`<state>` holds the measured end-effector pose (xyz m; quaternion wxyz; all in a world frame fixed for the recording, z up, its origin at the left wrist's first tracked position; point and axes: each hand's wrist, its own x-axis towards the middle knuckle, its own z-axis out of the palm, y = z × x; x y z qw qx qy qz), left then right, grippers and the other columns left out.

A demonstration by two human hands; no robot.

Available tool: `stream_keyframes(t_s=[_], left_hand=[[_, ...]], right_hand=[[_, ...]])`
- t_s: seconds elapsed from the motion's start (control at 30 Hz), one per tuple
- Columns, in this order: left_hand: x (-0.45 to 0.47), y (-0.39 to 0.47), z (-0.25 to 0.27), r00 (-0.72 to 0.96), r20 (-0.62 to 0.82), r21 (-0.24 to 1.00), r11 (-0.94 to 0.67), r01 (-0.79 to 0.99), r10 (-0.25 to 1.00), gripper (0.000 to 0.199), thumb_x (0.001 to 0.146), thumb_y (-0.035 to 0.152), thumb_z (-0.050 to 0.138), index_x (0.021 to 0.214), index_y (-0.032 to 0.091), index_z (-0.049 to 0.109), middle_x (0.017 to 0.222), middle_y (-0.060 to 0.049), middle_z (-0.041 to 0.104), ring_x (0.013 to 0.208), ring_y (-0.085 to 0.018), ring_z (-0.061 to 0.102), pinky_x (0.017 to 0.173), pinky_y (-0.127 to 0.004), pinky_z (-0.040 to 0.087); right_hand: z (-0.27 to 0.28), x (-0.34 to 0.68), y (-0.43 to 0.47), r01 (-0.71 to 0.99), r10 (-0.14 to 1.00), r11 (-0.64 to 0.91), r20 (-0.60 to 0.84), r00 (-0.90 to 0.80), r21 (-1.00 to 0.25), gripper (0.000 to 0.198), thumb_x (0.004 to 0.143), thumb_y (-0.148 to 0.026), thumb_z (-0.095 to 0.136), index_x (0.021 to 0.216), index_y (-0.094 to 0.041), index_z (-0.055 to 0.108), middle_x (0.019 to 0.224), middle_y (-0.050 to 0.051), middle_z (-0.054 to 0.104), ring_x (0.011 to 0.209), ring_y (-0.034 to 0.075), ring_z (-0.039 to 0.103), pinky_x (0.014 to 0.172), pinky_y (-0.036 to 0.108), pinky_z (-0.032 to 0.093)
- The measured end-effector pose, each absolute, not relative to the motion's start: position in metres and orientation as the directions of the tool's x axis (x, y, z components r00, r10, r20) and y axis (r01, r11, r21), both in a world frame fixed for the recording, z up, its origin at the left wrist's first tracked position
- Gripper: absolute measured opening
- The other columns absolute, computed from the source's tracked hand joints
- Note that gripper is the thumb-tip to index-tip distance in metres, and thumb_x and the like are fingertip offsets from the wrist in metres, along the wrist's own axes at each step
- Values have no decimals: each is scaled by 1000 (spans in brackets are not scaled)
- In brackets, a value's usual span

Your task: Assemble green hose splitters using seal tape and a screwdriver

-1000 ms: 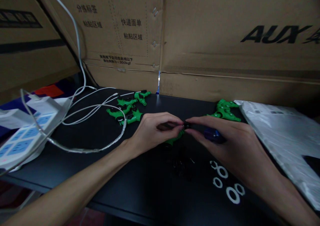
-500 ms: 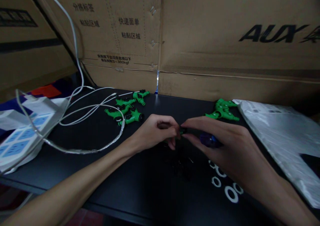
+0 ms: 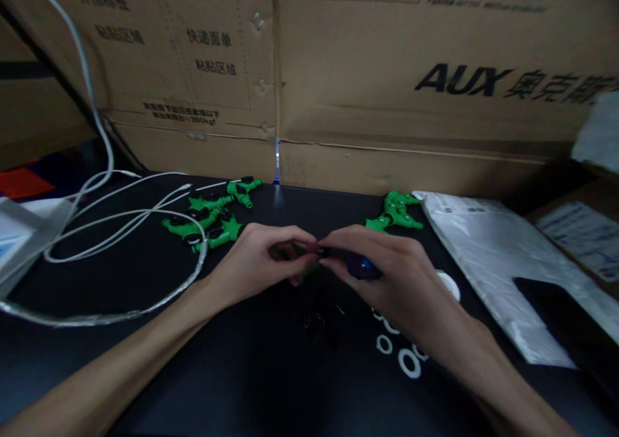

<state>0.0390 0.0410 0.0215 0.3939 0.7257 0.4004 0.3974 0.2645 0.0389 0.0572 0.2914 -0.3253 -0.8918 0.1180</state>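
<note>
My left hand [image 3: 276,256] is closed near the middle of the table, its fingers curled round a small green piece [image 3: 312,270] that is mostly hidden. It looks like the same green plastic as the hose splitters nearby. Against it, my right hand [image 3: 382,263] pinches a small black part [image 3: 324,252] between thumb and forefinger. A dark blue handle [image 3: 362,267], looking like a screwdriver's, lies tucked within that hand; its tip is not visible. The fingertips of both hands meet. Below them, small black pieces [image 3: 322,324] lie on the dark table, hard to make out.
Several green hose splitters [image 3: 222,231] lie at left, more green splitters [image 3: 396,211] at back right. White rings [image 3: 410,363] rest beside my right forearm. A white cable [image 3: 200,256] loops at left. A plastic bag [image 3: 464,243] and black phone [image 3: 565,321] are right; cardboard [image 3: 338,102] stands behind.
The view has turned to the right, so the scene sits further left and the phone shows more. My hands stay together, with the blue handle still in the right one.
</note>
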Motion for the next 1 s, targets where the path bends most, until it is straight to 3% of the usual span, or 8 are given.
stream_keyframes(t_s=[0.4, 0.53, 0.77, 1.0], left_hand=[[26, 46, 22, 463, 452, 600, -644, 475, 763, 9, 95, 23, 71, 99, 17, 76, 70, 3, 72, 55, -9, 68, 53, -14, 54], [23, 50, 24, 565, 465, 496, -730, 471, 681, 9, 100, 21, 65, 105, 20, 72, 90, 1, 74, 77, -11, 70, 68, -19, 53], [26, 48, 29, 656, 348, 494, -726, 479, 669, 11, 106, 24, 53, 102, 19, 61, 96, -1, 64, 89, -16, 59, 79, -28, 45], [36, 41, 31, 617, 320, 488, -683, 543, 719, 16, 105, 21, 45, 90, 20, 50, 86, 0, 54, 82, -18, 50, 76, -32, 39]], right_hand=[[54, 263, 40, 525, 669, 741, 398, -628, -419, 22, 96, -14, 65, 117, -18, 72, 107, 7, 76, 92, 18, 74, 83, 28, 57], [54, 263, 42, 506, 659, 749, 399, -638, -429, 21, 95, -14, 67, 115, -18, 71, 107, 6, 76, 93, 17, 73, 83, 27, 56], [49, 268, 47, 434, 622, 774, 428, -656, -460, 26, 89, -8, 72, 111, -21, 68, 106, 0, 73, 93, 13, 71, 83, 23, 52], [50, 264, 47, 404, 602, 790, 460, -652, -461, 28, 87, -3, 71, 108, -20, 66, 106, -1, 73, 93, 13, 72, 81, 24, 51]])
